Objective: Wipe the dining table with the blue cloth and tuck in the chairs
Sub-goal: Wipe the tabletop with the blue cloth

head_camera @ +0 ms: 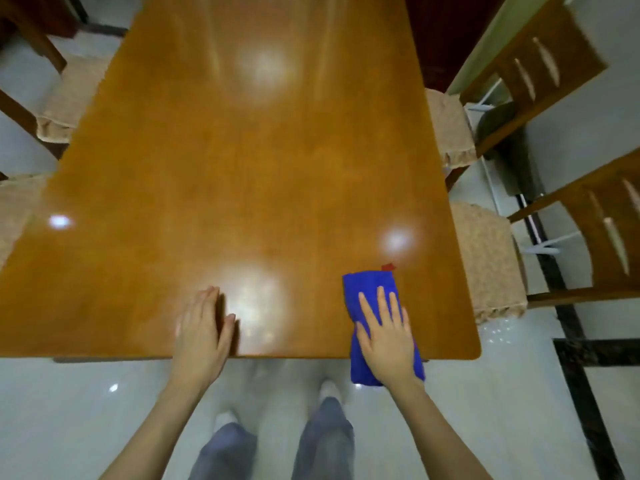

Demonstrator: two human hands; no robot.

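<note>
The glossy orange-brown dining table point(242, 161) fills the view. A folded blue cloth point(367, 289) with a small red tag lies at the near right corner and hangs a little over the near edge. My right hand point(386, 332) presses flat on the cloth with straight, spread fingers. My left hand point(202, 327) rests flat on the bare tabletop near the front edge, fingers together. On the right stand two wooden chairs point(485, 258) point(450, 129) with beige seat cushions, their seats partly out from the table. On the left, two more cushioned chairs point(69, 98) point(14, 216) show partly.
Pale shiny floor tiles point(69, 410) lie below the table's near edge, with a dark tile border point(581, 351) at the right. My legs and shoes stand just in front of the table. A white rack and a dark object point(491, 119) sit behind the right chairs.
</note>
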